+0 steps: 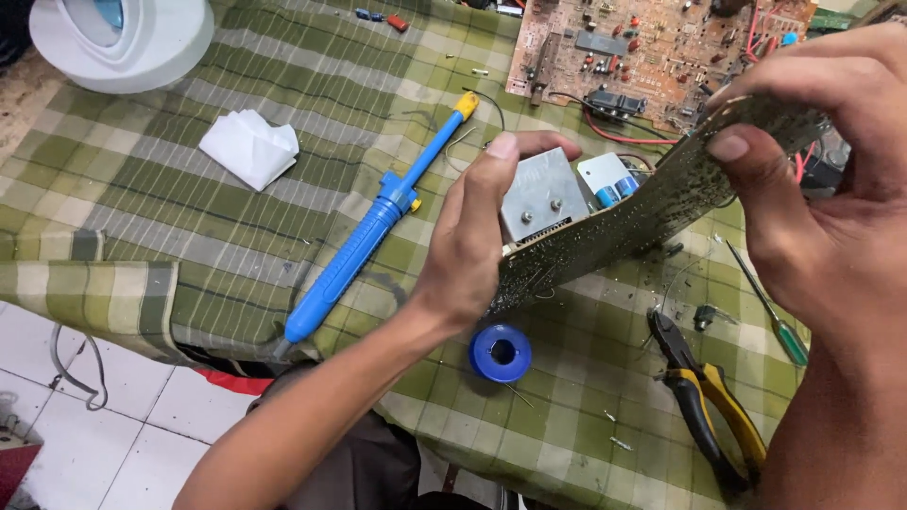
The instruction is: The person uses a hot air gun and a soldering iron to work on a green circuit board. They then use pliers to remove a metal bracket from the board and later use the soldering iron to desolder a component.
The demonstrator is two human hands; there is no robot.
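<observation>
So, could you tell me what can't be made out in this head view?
- Circuit board: its right end is covered by the right hand; its component side faces away.
- Second board: cut off by the top edge.
- Pliers: handle ends hidden behind the right forearm.

Circuit board (652,203): held in the air between both hands, above a green checked cloth. Solder side faces the camera: grey-green, densely speckled with small shiny joints. Board tilted, its right end higher than its left. Left hand (472,241) grips the lower left end; right hand (822,179) pinches the upper right end, thumb on the solder face. Behind the top edge: a silver metal heat-sink block (540,194), two blue capacitors (616,191).
</observation>
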